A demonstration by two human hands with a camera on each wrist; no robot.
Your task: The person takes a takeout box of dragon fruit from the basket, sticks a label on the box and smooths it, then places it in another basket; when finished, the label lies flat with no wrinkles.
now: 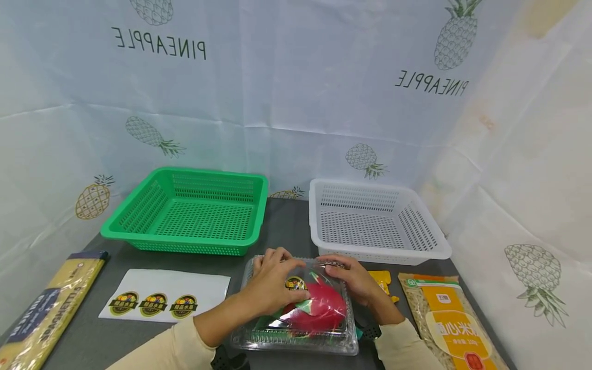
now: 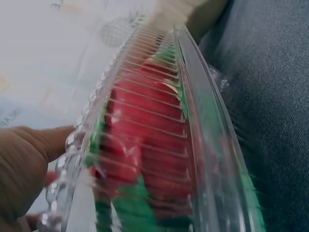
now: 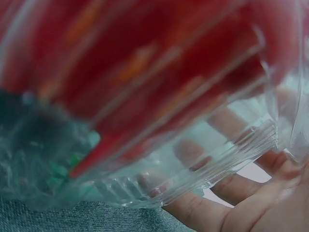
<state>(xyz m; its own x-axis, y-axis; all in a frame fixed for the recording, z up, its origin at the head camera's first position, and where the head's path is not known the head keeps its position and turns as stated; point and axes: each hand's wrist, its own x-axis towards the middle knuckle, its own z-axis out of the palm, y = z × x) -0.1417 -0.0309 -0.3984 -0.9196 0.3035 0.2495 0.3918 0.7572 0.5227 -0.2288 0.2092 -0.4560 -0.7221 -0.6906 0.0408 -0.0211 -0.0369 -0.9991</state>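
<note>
A clear plastic clamshell box (image 1: 259,336) with its lid down lies in front of me, a red dragon fruit (image 1: 324,308) with green scales inside. A round black-and-gold sticker (image 1: 295,283) shows on the lid. Over the lid spreads my left hand (image 1: 273,282), its thumb touching the top just below the sticker. At the far right corner my right hand (image 1: 356,280) grips the box, thumb on the rim. Fingers of that hand (image 3: 236,193) reach under the box's edge in the right wrist view. The left wrist view has my left hand (image 2: 21,169) at the lid's bumpy rim.
Behind stand a green basket (image 1: 185,246) and a white basket (image 1: 370,252). To the left lie a sheet with several stickers (image 1: 171,282) and a noodle packet (image 1: 51,313). Rice noodle bag (image 1: 444,329) and a small yellow packet (image 1: 381,280) lie to the right.
</note>
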